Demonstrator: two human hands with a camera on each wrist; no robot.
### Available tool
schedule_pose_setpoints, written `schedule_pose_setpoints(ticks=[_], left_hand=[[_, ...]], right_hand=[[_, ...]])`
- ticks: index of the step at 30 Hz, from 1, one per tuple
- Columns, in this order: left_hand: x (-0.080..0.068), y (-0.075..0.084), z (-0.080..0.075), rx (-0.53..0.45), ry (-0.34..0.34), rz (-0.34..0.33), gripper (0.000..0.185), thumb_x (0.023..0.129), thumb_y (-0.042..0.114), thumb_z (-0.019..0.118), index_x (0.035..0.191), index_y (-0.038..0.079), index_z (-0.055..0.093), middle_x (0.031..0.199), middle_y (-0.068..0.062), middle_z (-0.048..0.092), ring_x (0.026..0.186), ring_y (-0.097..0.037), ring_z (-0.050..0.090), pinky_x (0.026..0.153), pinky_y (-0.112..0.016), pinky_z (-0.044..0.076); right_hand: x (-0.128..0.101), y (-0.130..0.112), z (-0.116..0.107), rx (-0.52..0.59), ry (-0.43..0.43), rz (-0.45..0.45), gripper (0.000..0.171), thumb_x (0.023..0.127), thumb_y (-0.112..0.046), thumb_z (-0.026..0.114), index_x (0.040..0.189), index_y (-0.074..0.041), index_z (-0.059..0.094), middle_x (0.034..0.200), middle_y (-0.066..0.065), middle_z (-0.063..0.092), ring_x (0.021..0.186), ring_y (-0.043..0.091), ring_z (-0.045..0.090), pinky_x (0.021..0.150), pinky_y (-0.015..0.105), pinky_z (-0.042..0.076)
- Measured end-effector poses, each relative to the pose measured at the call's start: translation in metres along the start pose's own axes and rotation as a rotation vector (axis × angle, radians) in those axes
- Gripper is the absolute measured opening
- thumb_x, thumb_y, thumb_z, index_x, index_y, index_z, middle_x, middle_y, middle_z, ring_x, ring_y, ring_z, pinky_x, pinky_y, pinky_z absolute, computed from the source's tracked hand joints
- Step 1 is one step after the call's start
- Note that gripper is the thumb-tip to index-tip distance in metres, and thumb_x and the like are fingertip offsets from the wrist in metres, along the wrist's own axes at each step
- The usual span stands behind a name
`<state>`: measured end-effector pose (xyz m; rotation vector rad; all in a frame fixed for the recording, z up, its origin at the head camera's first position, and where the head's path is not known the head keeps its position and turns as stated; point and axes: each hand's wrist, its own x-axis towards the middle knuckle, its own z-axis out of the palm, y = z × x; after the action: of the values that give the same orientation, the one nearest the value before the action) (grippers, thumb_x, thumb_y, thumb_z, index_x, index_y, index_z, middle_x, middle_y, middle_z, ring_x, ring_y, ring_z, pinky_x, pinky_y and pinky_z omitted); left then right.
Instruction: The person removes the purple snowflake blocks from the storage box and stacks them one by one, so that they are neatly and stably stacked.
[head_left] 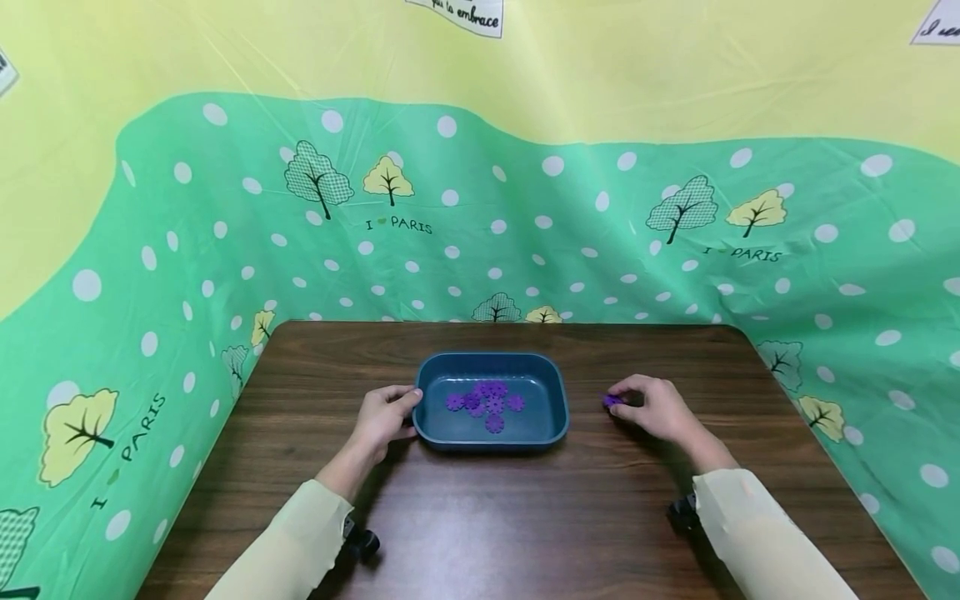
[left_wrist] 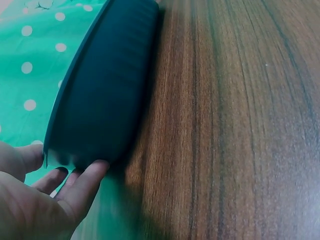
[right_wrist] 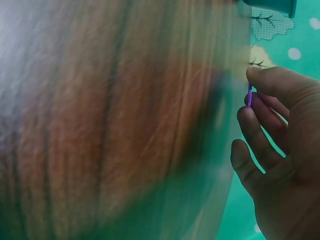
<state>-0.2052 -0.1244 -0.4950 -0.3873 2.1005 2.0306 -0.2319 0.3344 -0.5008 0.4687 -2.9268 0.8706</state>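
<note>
the left hand (head_left: 382,418) grips the left end of a blue tray (head_left: 540,427), thumb over the rim and fingers against the outside wall. the right hand (head_left: 660,408) pinches a small purple flower piece (head_left: 611,401) between thumb and fingers, just above or on the tabletop (head_left: 480,517), between the tray and the right edge; which, i cannot tell. more purple flowers (head_left: 494,424) lie in the tray, some overlapping. the tray sits near the tabletop's far edge, about midway between its sides. beyond that edge hangs a green and yellow cloth (head_left: 495,226) with white dots and trees.
</note>
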Motion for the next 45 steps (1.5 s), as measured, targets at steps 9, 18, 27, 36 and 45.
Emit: schedule_pose_setpoints(ticks=[9,18,27,36,45], left_hand=[[0.0006,-0.0011,0.0003,0.002,0.001,-0.001,0.036,0.093,0.023,0.065,0.121,0.0,0.064,0.112,-0.023,0.062,0.097,-0.028,0.062,0.067,-0.037,0.061],[-0.0014,0.0032,0.0006,-0.004,-0.004,-0.002,0.037,0.093,0.021,0.064,0.122,-0.002,0.063,0.111,-0.025,0.062,0.097,-0.03,0.063,0.069,-0.039,0.062],[0.002,-0.0003,0.0003,-0.012,0.0,-0.002,0.037,0.092,0.022,0.066,0.121,-0.001,0.063,0.11,-0.023,0.062,0.096,-0.029,0.062,0.069,-0.039,0.062],[0.0023,-0.0016,-0.0001,-0.012,0.004,-0.005,0.038,0.092,0.023,0.067,0.121,0.0,0.064,0.108,-0.022,0.063,0.095,-0.027,0.063,0.069,-0.039,0.062],[0.002,-0.0014,-0.0007,-0.012,0.001,-0.009,0.039,0.092,0.023,0.066,0.123,0.0,0.063,0.111,-0.022,0.062,0.095,-0.028,0.062,0.07,-0.04,0.062]], right_hand=[[-0.0046,0.0086,0.0054,-0.036,-0.034,0.028,0.024,0.084,-0.016,0.075,0.107,-0.01,0.072,0.101,0.006,0.071,0.093,0.025,0.065,0.081,0.046,0.055],[-0.0015,0.0055,0.0055,-0.056,-0.033,-0.02,0.021,0.084,-0.013,0.075,0.104,-0.01,0.072,0.102,0.006,0.069,0.092,0.024,0.065,0.078,0.045,0.055],[-0.0015,0.0064,0.0071,-0.064,-0.028,-0.018,0.021,0.083,-0.014,0.076,0.104,-0.011,0.072,0.102,0.005,0.069,0.091,0.024,0.064,0.078,0.045,0.055],[-0.0022,0.0089,0.0079,-0.067,-0.039,-0.002,0.023,0.083,-0.014,0.076,0.105,-0.012,0.071,0.103,0.005,0.069,0.092,0.024,0.064,0.079,0.045,0.054],[0.0006,0.008,0.002,-0.036,-0.058,0.039,0.028,0.083,-0.018,0.077,0.109,-0.011,0.07,0.1,0.006,0.069,0.091,0.024,0.062,0.079,0.044,0.053]])
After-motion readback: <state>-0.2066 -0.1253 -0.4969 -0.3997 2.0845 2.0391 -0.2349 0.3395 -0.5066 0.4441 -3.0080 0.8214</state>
